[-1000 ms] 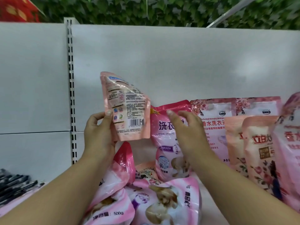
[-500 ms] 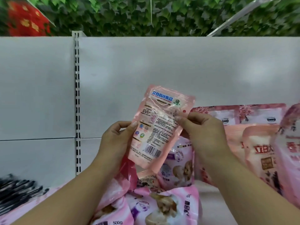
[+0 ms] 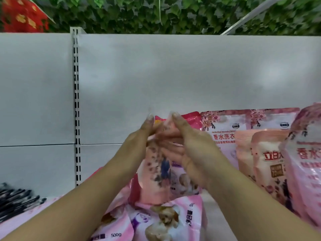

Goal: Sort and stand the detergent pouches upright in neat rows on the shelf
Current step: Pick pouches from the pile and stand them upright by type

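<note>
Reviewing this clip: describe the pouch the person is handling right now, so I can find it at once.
Start at the white shelf back panel and drop to the two hands meeting at its foot. The held pouch sits upright between the left hand and right hand. Unlike its sharp neighbours, it is motion-blurred, pale pink with dark floral specks.

Both hands are holding a blurred, pale pink plastic detergent pouch (image 3: pixel 156 164) between them, the left hand (image 3: pixel 139 145) on its left edge and the right hand (image 3: pixel 196 150) on its right. Taller pink floral pouches (image 3: pixel 224 129) are standing upright against the grey shelf back panel (image 3: pixel 173 75) to the right, while pink-and-white pouches (image 3: pixel 166 221) are lying loose below.
</note>
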